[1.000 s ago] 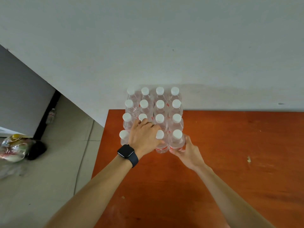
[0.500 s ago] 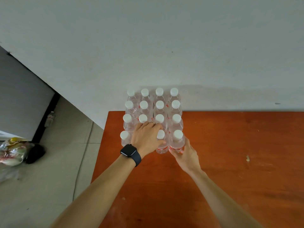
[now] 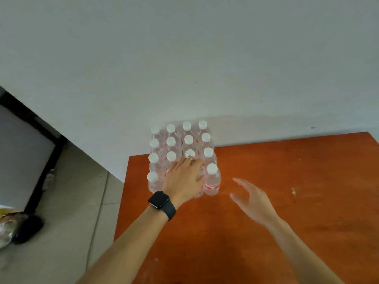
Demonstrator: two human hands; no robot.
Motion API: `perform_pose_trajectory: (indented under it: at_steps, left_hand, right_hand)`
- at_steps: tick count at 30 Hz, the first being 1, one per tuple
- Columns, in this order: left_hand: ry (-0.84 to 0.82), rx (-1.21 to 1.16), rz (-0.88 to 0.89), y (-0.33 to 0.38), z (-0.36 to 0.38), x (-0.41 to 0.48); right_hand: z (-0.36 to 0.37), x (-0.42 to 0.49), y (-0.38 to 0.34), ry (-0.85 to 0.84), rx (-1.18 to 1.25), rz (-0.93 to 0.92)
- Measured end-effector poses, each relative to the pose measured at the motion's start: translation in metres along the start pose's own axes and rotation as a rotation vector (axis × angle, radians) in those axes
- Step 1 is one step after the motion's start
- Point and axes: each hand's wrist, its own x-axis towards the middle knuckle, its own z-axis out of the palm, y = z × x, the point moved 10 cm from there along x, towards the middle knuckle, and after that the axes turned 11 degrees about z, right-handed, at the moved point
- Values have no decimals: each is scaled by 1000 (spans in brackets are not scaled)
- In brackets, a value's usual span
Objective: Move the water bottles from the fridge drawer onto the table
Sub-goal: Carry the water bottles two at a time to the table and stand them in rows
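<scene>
Left hand (image 3: 184, 177) is lying flat across the bottles (image 3: 170, 141); right hand (image 3: 253, 198) is hovering, fingers spread, over the table (image 3: 287, 232).

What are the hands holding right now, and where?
The right hand holds nothing. The left hand covers the top of a front-row bottle; whether it grips it cannot be told.

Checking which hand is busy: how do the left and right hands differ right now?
The left hand lies on the front clear plastic water bottles; the right hand hovers open over the orange wooden table, apart from them. The left wrist wears a black smartwatch, with a ring on one finger; the right hand is bare. Both reach forward over the table.
</scene>
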Motion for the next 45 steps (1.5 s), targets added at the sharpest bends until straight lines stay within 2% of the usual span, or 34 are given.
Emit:
perform_pose_trajectory:
  at_steps: [3, 8, 12, 18, 22, 31, 37, 45]
  left_hand:
    - [13, -44, 69, 36, 6, 6]
    - [-10, -99, 243, 133, 35, 22]
    - [-64, -101, 436, 249, 59, 32]
    - [-82, -105, 748, 461, 79, 5]
    - [-67, -103, 930, 604, 86, -48]
    - [-61, -170, 1282, 868, 102, -176]
    - [-92, -208, 1450, 1014, 125, -238]
    - [-166, -271, 1590, 1209, 182, -283]
  right_hand:
    - [-43, -40, 9, 127, -47, -42]
    - [-120, -116, 50, 376, -140, 35]
    - [-181, -190, 112, 563, -190, 150]
    - [-258, -346, 236, 810, -198, 382]
    - [-291, -475, 320, 920, -140, 585]
    - [-324, -723, 467, 1119, -74, 885]
    - [-347, -841, 551, 1224, -22, 1039]
    - [-394, -945, 686, 1304, 36, 1175]
